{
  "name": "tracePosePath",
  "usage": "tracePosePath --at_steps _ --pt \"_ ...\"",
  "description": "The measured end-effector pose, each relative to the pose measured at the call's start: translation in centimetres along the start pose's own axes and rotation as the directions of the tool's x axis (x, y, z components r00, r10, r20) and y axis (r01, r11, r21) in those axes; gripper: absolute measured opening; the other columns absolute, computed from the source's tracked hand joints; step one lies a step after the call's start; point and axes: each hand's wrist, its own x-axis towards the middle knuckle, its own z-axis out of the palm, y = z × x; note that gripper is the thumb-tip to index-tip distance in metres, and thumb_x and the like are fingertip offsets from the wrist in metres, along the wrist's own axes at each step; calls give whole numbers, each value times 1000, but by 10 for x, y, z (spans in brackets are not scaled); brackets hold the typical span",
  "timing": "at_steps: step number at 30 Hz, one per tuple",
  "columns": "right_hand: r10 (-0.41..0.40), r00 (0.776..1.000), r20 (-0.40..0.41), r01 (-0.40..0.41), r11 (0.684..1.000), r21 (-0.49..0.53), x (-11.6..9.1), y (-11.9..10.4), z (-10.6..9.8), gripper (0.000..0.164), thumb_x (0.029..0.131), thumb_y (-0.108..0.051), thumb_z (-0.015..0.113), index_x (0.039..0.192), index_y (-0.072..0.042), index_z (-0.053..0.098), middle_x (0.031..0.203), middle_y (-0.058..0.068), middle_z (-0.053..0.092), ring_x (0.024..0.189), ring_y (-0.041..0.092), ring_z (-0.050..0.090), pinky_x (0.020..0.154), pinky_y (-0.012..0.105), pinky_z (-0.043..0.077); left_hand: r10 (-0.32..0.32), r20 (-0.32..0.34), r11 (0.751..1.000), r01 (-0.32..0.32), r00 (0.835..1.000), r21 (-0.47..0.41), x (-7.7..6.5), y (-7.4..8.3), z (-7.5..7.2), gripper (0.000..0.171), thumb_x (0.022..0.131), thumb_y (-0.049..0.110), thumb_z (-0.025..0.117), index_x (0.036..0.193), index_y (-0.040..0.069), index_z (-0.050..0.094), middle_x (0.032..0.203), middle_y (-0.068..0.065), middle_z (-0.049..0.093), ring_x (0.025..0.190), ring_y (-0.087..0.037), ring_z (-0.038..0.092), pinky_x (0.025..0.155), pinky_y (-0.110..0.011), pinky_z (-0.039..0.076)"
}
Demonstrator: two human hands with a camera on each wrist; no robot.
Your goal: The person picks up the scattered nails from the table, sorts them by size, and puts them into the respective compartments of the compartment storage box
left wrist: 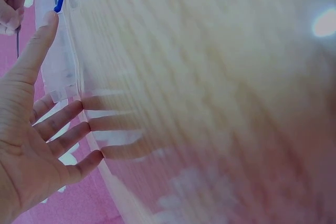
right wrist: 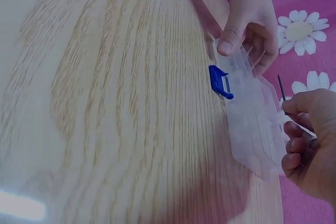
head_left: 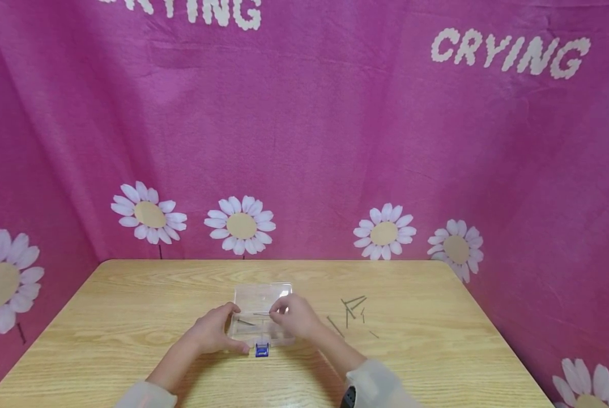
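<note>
A clear plastic box [head_left: 257,292] with inner compartments stands on the table, its lid raised at the back. Its blue latch [head_left: 262,350] points toward me. My left hand [head_left: 214,330] rests against the box's left side, thumb by the latch. In the left wrist view its other fingers [left wrist: 67,139] are spread and mostly straight, their tips at the tabletop. Over the box, my right hand [head_left: 296,318] pinches a thin metal nail [right wrist: 281,86] between thumb and forefinger. Another nail [head_left: 246,322] lies inside the left part of the box.
Several loose nails [head_left: 347,313] of different lengths lie on the wooden table [head_left: 416,351] to the right of the box. Beyond the table's far edge hangs a pink cloth [head_left: 314,141] with white daisies and lettering.
</note>
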Motion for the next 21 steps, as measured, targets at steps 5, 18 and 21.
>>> tracePosePath --at_steps 5,18,21 --pt "18 1000 6 -18 1000 18 4 -1 6 9 84 -14 65 87 -7 71 80 0 60 76 10 50 67 22 42 -7 11 1000 7 1000 0 0 0 0 80 51 45 89 113 8 54 108 -9 63 101 -26 58 86 -50 47" --pt "39 999 17 -40 997 71 12 -13 22 7 83 -11 65 82 -6 70 65 -5 53 59 5 45 51 18 40 3 12 1000 -3 1000 9 3 -2 -1 81 52 47 88 113 8 54 108 -11 63 102 -28 58 84 -52 47" --pt "59 998 11 -60 995 78 13 -14 25 7 82 -12 64 82 -7 69 64 -6 50 57 5 43 49 18 38 12 8 1000 -12 1000 5 4 -4 -1 81 52 46 88 113 7 54 107 -11 63 101 -28 59 84 -51 48"
